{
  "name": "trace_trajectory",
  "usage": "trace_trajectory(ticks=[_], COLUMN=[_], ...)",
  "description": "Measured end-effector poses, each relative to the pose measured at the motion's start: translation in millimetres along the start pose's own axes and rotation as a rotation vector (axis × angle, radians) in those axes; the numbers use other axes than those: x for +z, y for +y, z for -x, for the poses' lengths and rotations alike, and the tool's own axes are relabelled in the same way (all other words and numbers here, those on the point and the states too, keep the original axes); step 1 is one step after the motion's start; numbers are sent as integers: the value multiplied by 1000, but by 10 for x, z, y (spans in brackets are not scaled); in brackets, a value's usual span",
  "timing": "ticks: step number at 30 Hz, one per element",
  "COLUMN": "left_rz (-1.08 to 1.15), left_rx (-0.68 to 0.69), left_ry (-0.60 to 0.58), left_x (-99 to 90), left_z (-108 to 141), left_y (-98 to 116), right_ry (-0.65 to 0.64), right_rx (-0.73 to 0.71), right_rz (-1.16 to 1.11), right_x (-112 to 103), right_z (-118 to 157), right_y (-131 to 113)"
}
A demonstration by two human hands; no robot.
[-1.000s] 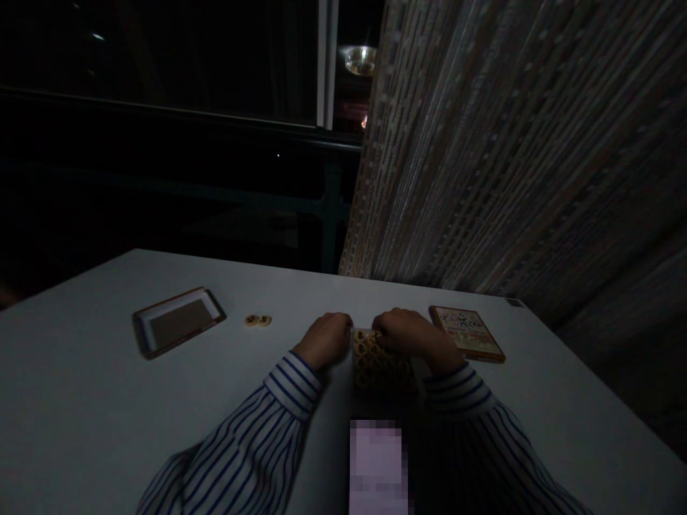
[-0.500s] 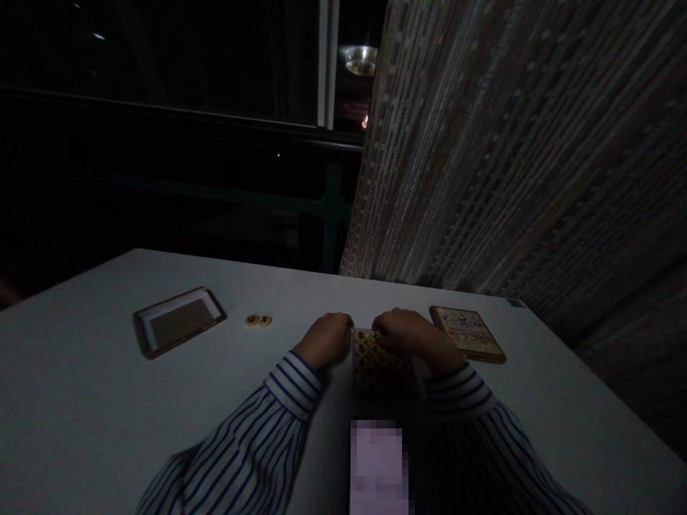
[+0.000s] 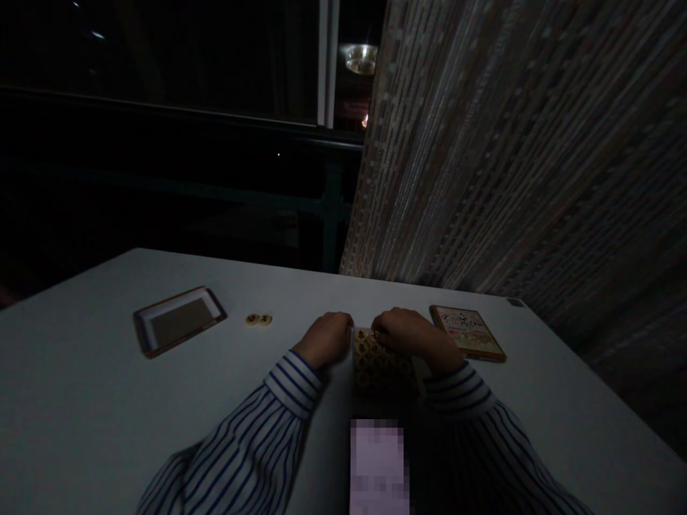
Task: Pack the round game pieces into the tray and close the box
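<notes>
Between my two hands is a shallow tray filled with rows of round wooden Chinese chess pieces marked with dark characters. At its far left corner, my left hand is closed with curled fingers at the tray's edge. My right hand is also closed, bent over the far right part of the tray, its fingertips down by the pieces of the far row. What those fingertips grip is hidden. Two loose chess pieces lie side by side on the table, left of my left hand.
On the white table, an open rectangular box part lies at the left. A printed lid lies at the right. A phone with a blurred screen is near me. A bead-like curtain hangs behind. The room is dark.
Hardly anything differs. My right hand's fingertips have shifted very slightly over the far row of pieces; my left hand stays in place.
</notes>
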State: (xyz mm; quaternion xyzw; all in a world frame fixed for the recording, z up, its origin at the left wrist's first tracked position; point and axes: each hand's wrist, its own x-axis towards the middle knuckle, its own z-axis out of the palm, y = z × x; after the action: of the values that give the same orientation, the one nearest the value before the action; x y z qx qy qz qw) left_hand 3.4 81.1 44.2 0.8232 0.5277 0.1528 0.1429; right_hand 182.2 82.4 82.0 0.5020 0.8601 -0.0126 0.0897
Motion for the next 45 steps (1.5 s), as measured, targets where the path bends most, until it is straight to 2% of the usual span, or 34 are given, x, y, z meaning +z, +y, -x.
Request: trace_trajectory(ticks=[12, 30, 45], left_rz=[10, 1, 1], left_rx=[-16, -44, -19], left_ry=[-30, -58, -39], left_x=[-14, -43, -14], left_z=[2, 8, 3], left_y=[13, 46, 13], right_ry=[32, -8, 0], right_rx=[-14, -7, -8], right_rz=[-11, -2, -31], right_x=[-9, -36, -1], right_z=[9, 9, 2], right_y=[-17, -39, -21])
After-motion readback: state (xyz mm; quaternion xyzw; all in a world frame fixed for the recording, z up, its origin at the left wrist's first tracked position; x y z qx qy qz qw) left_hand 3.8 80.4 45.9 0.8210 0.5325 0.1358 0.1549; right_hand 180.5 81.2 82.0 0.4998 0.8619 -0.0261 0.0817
